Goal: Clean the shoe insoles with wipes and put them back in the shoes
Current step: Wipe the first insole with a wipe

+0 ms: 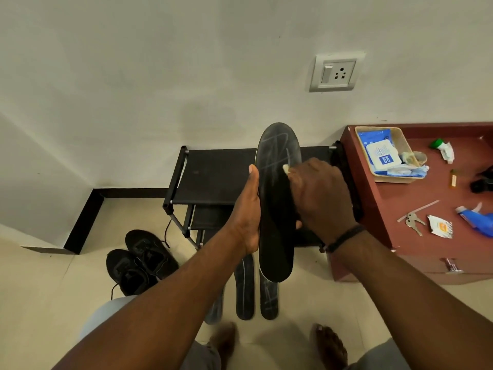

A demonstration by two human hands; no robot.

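My left hand point(249, 209) holds a long black insole point(277, 150) upright by its left edge. My right hand point(320, 194) presses a small white wipe point(286, 169) against the insole's face. Pale streaks show on the insole's upper part. On the floor below lie three more dark insoles point(245, 292), side by side and partly hidden by my forearm. A pair of black laced shoes point(138, 260) stands on the tiles to the left. The wipes pack point(382, 157) sits in a beige basket point(400, 145) on the red cabinet.
A black shoe rack point(213, 174) stands against the white wall behind the insole. The red cabinet top point(426, 188) at right carries keys point(413, 221), a blue tube, sachets and small items. A wall socket point(336, 73) is above. My bare feet point(329, 343) are at the bottom.
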